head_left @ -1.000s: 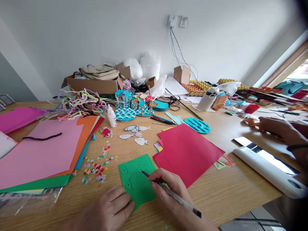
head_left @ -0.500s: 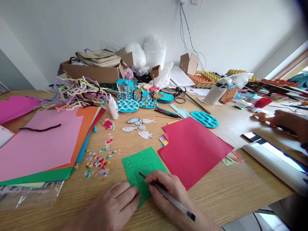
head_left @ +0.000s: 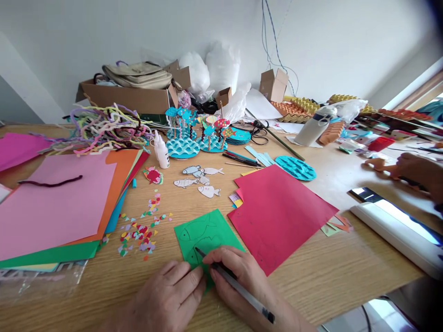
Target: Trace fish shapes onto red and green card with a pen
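Observation:
A green sheet of paper [head_left: 221, 233] lies on the table in front of me, with fish outlines drawn on it. My right hand [head_left: 238, 281] grips a pen [head_left: 242, 291] with a clear barrel, its tip touching the paper by the lower fish's head. Lying across the paper's lower left edge, the fingers of my left hand [head_left: 169, 293] rest flat and hold it down. A red sheet [head_left: 282, 214] is just right of the green one. Beyond them are several cut-out paper fish [head_left: 209, 191] and a small red decorated fish [head_left: 153, 175].
Paper confetti [head_left: 141, 233] is scattered to the left, beside stacked coloured sheets [head_left: 69, 198]. A glue bottle [head_left: 161, 152], pipe cleaners [head_left: 107, 127] and blue paper sea models [head_left: 183, 147] stand farther back. At right are a white device [head_left: 391, 235] and another person's hand [head_left: 415, 170].
The pen tip has shifted slightly left and a short line now shows behind the lower fish's head. My left hand still presses the paper. The view has tilted a little.

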Tool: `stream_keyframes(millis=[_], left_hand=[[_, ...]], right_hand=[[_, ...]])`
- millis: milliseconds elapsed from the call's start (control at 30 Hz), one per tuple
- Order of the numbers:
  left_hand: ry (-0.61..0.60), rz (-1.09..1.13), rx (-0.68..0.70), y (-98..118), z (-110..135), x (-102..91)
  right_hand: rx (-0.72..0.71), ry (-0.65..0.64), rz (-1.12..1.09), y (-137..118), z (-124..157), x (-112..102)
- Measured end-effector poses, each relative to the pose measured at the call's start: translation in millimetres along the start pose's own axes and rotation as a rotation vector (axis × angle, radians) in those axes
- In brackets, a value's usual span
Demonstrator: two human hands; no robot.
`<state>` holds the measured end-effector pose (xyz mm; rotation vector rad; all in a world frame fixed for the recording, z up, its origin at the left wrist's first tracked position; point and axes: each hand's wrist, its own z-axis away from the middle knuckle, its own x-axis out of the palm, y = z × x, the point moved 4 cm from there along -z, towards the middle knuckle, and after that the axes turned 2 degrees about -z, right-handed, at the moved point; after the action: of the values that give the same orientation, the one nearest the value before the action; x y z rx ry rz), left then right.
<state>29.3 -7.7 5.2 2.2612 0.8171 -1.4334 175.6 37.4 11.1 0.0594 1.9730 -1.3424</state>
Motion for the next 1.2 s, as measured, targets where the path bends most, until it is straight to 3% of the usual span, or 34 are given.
stream_keyframes(millis=[133,333,567,1200], left_hand=[[-0.043,0.022,-0.019,-1,2,1.8],[0.067,0.058,-0.007,-3,2,6.4],[-0.007,0.116,-0.060,-3,-4,-4.8],[0.082,0.149,-0.063,-4,-1,0.3]], right_hand=[[0.004,-0.006,0.012,0,-1,1],[0.007,-0.013,0.003,1,-1,2],[0.021,-0.006,-0.001,1,1,2],[0.000,-0.014,-0.010,3,1,3]])
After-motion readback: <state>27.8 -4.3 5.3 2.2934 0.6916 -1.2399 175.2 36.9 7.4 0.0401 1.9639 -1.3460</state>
